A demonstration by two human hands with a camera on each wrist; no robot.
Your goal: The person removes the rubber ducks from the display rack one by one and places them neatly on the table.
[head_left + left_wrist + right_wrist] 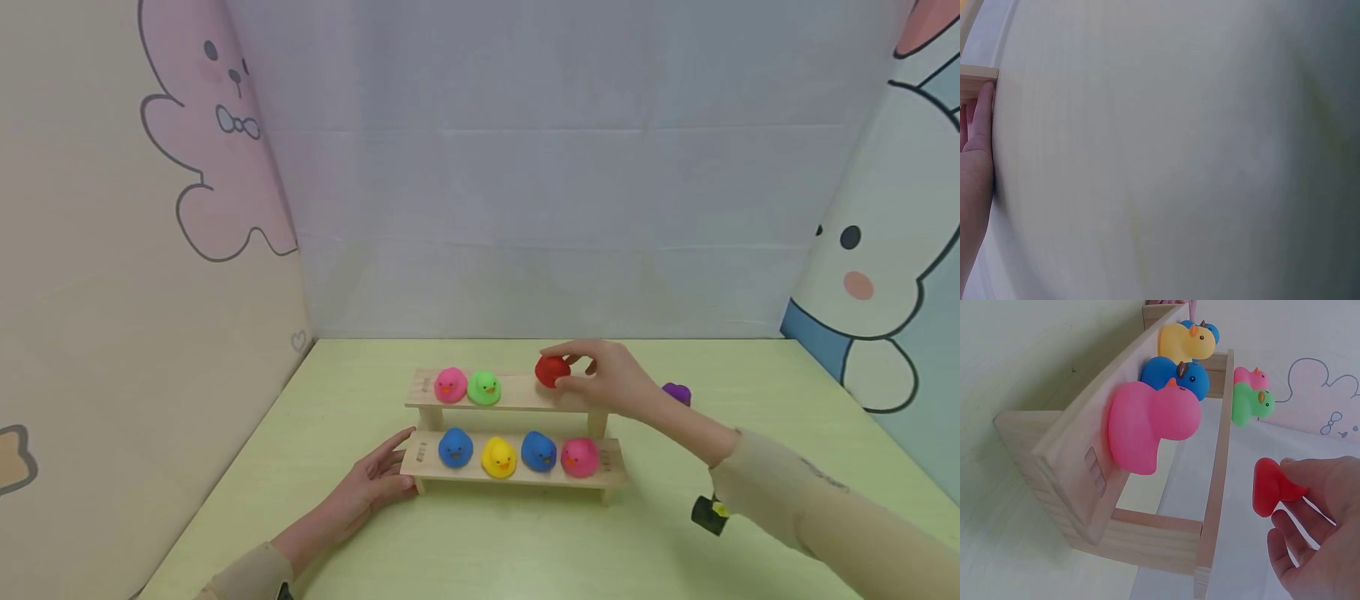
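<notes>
A pale, creased fabric backdrop (480, 167) spans the far side, between a cream left wall panel (112, 292) with a pink cartoon animal and a right wall panel (862, 192) with a white one. Below them lies the pale yellow-green table (525, 542). On it stands a two-tier, light-coloured wooden rack (495, 481), its upper shelf behind the lower. The person's right hand (607, 377), in a beige sleeve (787, 492), reaches over the upper shelf, thumb and fingers pinching a glossy red rubber toy (552, 372) above the shelf's right part, apart from the wood. The left hand (375, 479) grips the left end of the lower shelf, thumb in front and fingers behind; the two hands are well apart. Along the lower shelf sit rubber ducks: blue (455, 448), yellow (498, 457), another blue (538, 451) and pink (580, 457). On the upper shelf's left part, a pink duck (451, 385) sits just beside a green one (484, 387). A purple object (677, 392), partly hidden by the right forearm, rests on the table.
</notes>
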